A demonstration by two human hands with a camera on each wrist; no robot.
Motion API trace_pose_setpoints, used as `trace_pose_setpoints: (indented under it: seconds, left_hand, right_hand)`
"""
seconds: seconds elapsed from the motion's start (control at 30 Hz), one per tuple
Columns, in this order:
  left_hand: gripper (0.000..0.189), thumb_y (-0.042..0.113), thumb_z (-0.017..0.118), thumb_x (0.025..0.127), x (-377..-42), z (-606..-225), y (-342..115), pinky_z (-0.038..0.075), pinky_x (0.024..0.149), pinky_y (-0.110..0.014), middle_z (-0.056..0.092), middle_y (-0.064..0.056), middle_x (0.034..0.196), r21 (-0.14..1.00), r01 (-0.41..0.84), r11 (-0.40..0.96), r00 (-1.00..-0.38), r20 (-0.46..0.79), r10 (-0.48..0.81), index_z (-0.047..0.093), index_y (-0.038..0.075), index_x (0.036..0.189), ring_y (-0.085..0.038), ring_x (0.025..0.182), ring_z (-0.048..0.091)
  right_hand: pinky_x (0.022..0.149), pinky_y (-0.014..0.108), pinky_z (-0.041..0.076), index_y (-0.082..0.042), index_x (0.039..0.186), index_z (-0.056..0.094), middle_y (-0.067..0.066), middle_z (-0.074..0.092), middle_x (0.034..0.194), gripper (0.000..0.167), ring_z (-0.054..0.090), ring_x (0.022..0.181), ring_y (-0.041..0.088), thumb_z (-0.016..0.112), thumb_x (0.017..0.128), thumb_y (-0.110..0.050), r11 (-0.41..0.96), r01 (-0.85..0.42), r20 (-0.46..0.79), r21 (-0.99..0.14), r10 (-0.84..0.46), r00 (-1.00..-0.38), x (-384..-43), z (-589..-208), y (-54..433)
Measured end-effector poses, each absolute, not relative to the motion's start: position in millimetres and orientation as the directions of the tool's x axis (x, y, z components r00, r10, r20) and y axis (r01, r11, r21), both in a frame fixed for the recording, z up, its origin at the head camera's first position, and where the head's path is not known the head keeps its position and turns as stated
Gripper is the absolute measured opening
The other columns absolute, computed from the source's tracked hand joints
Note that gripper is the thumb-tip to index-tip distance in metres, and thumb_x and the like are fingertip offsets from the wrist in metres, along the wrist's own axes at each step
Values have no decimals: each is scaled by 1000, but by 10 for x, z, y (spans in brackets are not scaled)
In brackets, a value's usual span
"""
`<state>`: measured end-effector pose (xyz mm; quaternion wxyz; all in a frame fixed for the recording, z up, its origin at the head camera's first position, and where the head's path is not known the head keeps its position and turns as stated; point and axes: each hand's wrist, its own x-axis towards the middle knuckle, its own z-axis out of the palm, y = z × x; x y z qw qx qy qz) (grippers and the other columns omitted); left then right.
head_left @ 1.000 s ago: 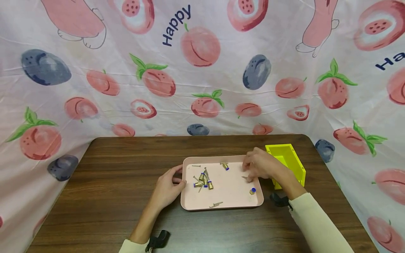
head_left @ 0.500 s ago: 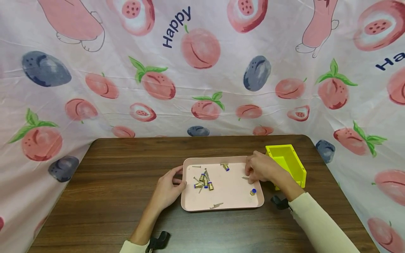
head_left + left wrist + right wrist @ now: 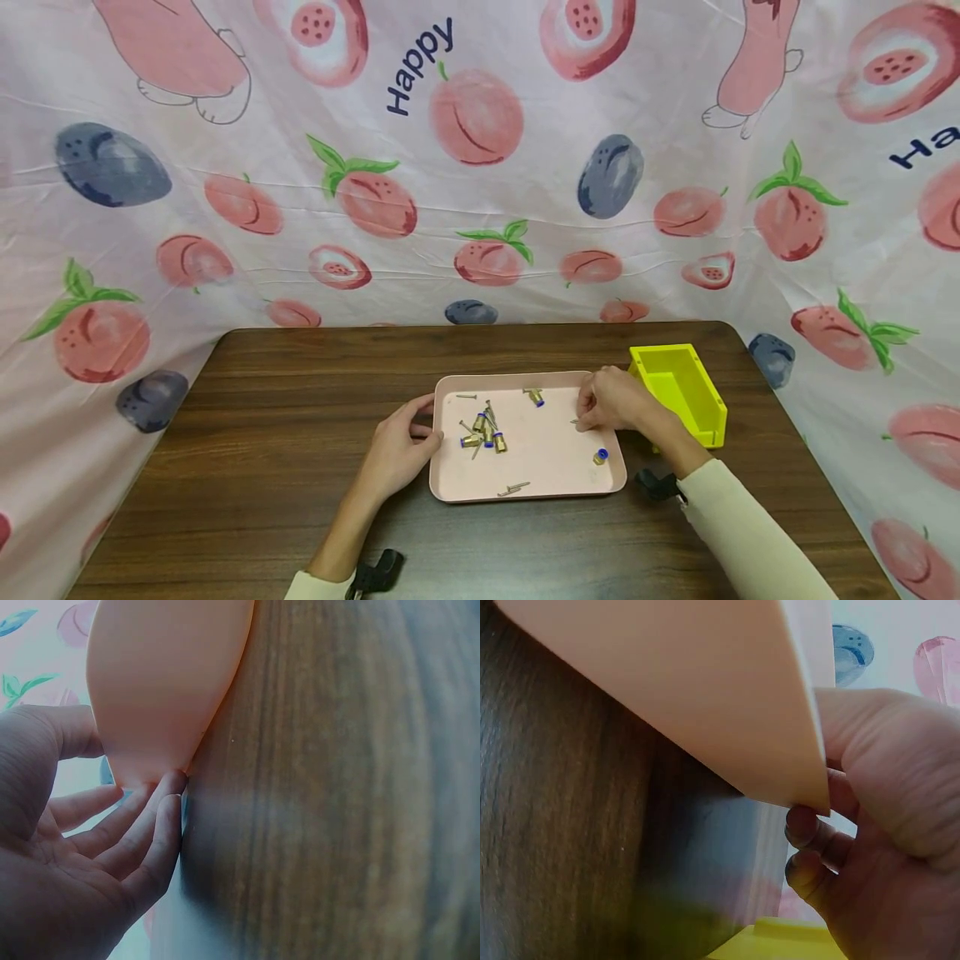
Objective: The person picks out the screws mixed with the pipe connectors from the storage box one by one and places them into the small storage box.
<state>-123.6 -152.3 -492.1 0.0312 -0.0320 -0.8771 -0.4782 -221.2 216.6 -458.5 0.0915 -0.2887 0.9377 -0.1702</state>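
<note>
A shallow pink tray [image 3: 547, 442] lies on the table, holding brass push-in fittings [image 3: 500, 442] with blue collars and several small screws [image 3: 491, 413]. My left hand [image 3: 397, 446] holds the tray's left wall; in the left wrist view its thumb passes over the rim and its fingertips touch the outside. Over the tray's right side, my right hand [image 3: 611, 398] pinches a screw [image 3: 575, 422], of which only one end shows. In the right wrist view the tray wall hides the thumb and index tips and the screw. A lone fitting [image 3: 601, 457] lies below this hand.
A yellow bin [image 3: 686, 392] stands right of the tray, partly behind my right wrist. Two screws [image 3: 514, 488] lie by the tray's front wall, and a fitting with a screw [image 3: 535, 397] near its back wall. Brown wooden table [image 3: 300, 392]; patterned cloth [image 3: 525, 183] behind.
My right hand has closed its fingers around the screw near the tray's right wall and shifted slightly left with it. The left hand keeps its place on the tray.
</note>
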Motion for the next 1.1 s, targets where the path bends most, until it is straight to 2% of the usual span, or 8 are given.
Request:
trace_pose_setpoints:
  seconds: [0.2,0.53,0.83,1.1]
  left_hand:
    - [57,2,76,92,-1228,-4925,-1521,62,77,-31,73,-18,131,835,94,542,-995,93,28,65,-2,148,-22,96,78]
    - [57,2,77,92,-1214,-4930,-1509,63,76,-33,74,-17,130,835,103,541,-994,106,27,65,-2,148,-23,96,79]
    - [57,2,77,92,-1208,-4940,-1513,63,76,-34,73,-20,130,829,114,548,-993,118,29,64,-3,147,-24,95,79]
    - [58,3,77,92,-1214,-4936,-1512,62,77,-33,73,-18,131,834,97,544,-995,99,26,64,-2,148,-22,96,78]
  right_hand:
    - [68,29,47,-20,70,76,-12,59,72,26,53,72,9,99,82,-24,771,-457,-71,-443,-538,-840,-2207,-4626,2157]
    - [68,30,46,-20,71,76,-13,60,73,25,54,73,10,98,83,-22,753,-435,-2,-495,-501,-865,-2180,-4717,2140]
    - [69,28,48,-16,79,80,-9,65,79,17,56,76,9,98,81,-15,726,-414,-64,-549,-531,-845,-2188,-4677,2156]
    - [72,28,48,-16,79,79,-9,63,79,19,55,76,9,97,81,-12,737,-438,-89,-516,-554,-828,-2215,-4660,2157]
